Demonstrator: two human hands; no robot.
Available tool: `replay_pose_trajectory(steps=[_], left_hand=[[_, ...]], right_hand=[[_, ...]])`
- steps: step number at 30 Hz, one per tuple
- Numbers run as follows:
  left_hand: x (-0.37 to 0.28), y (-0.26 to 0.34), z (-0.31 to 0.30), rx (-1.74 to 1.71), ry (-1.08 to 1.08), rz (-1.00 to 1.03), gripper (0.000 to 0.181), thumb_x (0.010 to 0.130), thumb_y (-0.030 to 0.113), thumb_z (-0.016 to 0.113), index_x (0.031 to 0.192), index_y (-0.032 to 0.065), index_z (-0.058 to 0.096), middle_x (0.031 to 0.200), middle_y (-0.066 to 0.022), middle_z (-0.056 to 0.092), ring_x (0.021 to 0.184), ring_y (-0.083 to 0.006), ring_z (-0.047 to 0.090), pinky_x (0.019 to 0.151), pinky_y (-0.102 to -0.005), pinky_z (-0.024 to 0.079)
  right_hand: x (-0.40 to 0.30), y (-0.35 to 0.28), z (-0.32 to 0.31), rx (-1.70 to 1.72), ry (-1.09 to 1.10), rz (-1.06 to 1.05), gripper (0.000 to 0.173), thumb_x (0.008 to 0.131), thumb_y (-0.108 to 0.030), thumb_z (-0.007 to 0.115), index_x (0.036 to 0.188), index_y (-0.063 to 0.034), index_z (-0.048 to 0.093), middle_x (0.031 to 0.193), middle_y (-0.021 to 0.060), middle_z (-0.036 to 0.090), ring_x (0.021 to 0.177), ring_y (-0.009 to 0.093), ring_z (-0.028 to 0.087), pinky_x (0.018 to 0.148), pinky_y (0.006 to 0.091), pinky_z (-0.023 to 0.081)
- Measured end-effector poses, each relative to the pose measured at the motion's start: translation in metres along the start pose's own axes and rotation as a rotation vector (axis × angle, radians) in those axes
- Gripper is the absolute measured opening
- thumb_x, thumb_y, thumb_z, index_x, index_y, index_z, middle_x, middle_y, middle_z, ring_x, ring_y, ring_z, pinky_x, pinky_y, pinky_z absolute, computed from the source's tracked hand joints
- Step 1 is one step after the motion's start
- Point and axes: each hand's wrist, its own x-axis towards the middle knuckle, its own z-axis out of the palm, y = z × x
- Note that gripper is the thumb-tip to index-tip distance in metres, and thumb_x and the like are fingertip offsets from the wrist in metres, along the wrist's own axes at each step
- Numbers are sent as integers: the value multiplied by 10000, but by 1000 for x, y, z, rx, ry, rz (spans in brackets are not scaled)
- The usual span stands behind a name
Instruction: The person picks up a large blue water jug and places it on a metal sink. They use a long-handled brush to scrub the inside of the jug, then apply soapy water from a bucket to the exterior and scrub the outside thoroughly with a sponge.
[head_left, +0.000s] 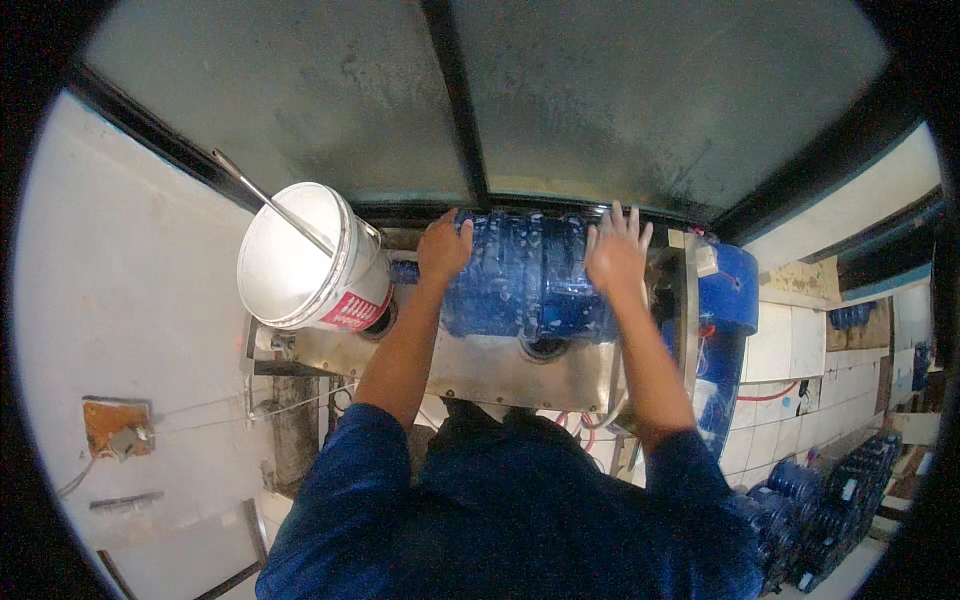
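Note:
A large blue plastic water jug (529, 277) lies on its side across a metal workbench (465, 367), its neck towards the left. Soapy-looking white patches mark its surface. My left hand (446, 247) rests on the jug's neck-side end, with the thumb towards the jug; its grip is partly hidden. Against the jug's other end lies my right hand (621, 251), fingers spread and pointing away from me. Left of the jug stands a white plastic bucket (300, 255) with a red label and a metal rod (274, 204) lying across its top.
Dark-framed panes (480, 112) rise behind the bench. A blue drum-like container (727, 289) stands to its right. Several blue water jugs (795, 502) are gathered at the lower right. A socket on a brown board (116, 427) is on the left wall, with cables running from it.

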Motion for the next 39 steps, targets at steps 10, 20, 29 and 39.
replay_pose_trajectory(steps=[10,20,29,39], left_hand=[[-7,18,-10,-75,-4,-27,486,984,338,519,1340,15,594,1303,-198,642,1207,-396,592,1010,-490,482],[-3,18,-11,-51,-33,64,484,973,307,538,1351,8,582,1297,-201,640,1187,-410,600,1001,-494,489],[3,15,-11,-78,-109,30,505,978,315,526,1360,-12,560,1313,-212,631,1229,-452,564,1063,-497,444],[-15,11,-9,-129,-16,93,525,978,295,510,1401,-15,530,1392,-199,588,1306,-458,506,1116,-503,386]], right_hand=[[-33,-22,4,136,48,-103,506,1015,-344,473,1367,9,558,1448,249,516,1341,394,499,1132,476,395],[29,58,40,50,-206,200,335,961,-300,556,1093,-18,679,1113,249,682,1060,446,638,880,509,532],[-106,-89,48,223,333,78,451,978,-303,535,1375,-101,602,1519,191,459,1448,389,356,1193,558,244],[44,-125,-28,46,-509,353,549,1052,-469,355,1393,-115,601,1539,219,429,1505,348,284,1219,511,214]])
